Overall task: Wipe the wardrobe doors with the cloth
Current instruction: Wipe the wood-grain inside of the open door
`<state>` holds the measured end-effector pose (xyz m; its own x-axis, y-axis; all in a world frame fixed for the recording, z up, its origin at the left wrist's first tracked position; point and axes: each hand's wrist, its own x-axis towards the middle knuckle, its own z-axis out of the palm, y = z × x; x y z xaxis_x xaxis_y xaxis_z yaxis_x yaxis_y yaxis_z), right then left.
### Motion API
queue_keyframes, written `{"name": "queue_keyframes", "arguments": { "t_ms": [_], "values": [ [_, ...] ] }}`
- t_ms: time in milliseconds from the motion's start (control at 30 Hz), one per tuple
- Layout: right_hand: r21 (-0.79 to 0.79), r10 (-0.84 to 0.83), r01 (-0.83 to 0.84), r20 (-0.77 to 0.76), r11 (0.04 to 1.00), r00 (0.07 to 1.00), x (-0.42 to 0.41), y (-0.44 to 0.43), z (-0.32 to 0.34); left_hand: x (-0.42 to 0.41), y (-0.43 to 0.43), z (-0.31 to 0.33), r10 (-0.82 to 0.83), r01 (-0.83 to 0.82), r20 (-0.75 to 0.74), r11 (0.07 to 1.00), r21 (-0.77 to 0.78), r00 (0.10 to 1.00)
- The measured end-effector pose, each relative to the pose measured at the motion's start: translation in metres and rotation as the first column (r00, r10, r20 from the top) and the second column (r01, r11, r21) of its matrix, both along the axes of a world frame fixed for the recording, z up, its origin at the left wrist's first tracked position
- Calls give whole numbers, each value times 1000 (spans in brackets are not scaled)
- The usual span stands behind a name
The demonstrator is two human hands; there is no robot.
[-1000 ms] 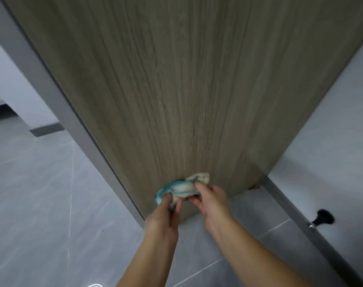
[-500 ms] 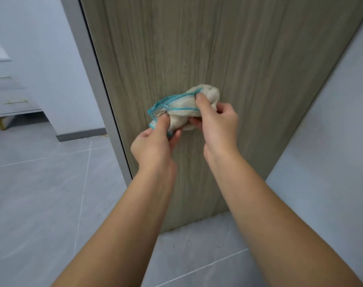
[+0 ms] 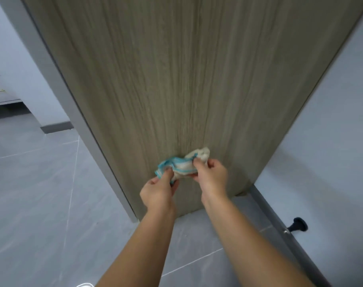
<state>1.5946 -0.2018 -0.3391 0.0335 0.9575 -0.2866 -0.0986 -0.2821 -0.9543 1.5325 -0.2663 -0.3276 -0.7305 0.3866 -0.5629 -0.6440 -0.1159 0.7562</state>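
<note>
Pinched by left hand (image 3: 158,191) and right hand (image 3: 213,176), the cloth (image 3: 183,165) has slid down the wardrobe door (image 3: 176,79) toward its foot, likely ending a stroke.

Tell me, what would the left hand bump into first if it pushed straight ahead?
The cloth that the left hand pinches, then probably the wooden door right behind it.
</note>
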Motion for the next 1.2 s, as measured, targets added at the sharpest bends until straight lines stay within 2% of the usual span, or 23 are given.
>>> {"name": "queue_keyframes", "arguments": {
  "t_ms": [167, 300, 467, 567, 733, 1000, 1200],
  "values": [
    [-214, 30, -19, 52, 977, 998, 9, 11, -83, 5, 13, -77, 1, 19, 113, 985, -173, 994],
    [-337, 117, -40, 210, 941, 971, 11, 24, -148, 8, 22, -130, -4, 54, 185, 963, -263, 983],
    [-478, 256, -21, 434, 878, 864, 11, 38, -196, 8, 34, -192, -88, 193, 277, 906, -378, 957],
    [-485, 380, -76, 568, 871, 730, 22, 48, -200, 8, 48, -204, -52, 197, 327, 882, -429, 944],
    [-514, 449, -113, 595, 850, 667, 28, 46, -215, 9, 59, -215, -19, 205, 359, 849, -488, 933],
    [-510, 421, -129, 513, 851, 748, 34, 51, -237, 17, 59, -234, -7, 195, 398, 880, -434, 917],
    [-441, 237, -100, 268, 892, 934, 47, 52, -201, 24, 51, -197, -54, 159, 290, 921, -355, 956]
  ]
}}
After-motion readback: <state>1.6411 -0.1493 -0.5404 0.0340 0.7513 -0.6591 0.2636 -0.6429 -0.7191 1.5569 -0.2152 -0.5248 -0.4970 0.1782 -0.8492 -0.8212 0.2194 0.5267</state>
